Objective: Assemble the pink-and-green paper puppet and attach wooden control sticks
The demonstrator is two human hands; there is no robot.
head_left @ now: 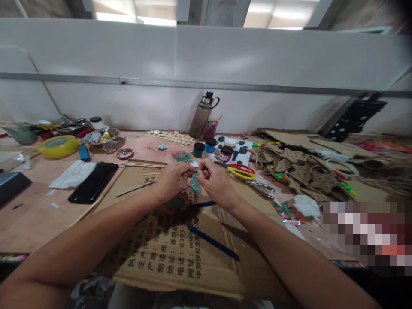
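My left hand [174, 179] and my right hand [215, 180] meet above the cardboard sheet [144, 253], fingers pinched almost tip to tip. What they pinch is too small to make out. Pink-and-green patterned pieces show around the fingers: one cutout [194, 184] hangs or lies just below my hands, and another [180, 157] is behind them. Under my right wrist lies a blue long-armed tool [214, 241], partly hidden. A thin wooden stick [135, 189] rests on the cardboard by my left hand.
Scissors with red and yellow handles [241, 171] and metal pliers [262, 189] lie right of my hands. Paint jars [198, 150], a tilted-looking bottle [201, 118] and wooden sticks [175, 138] stand or lie behind. At left are a black phone [93, 182] and a tape roll [58, 147]; brown cord pieces [299, 167] heap at right.
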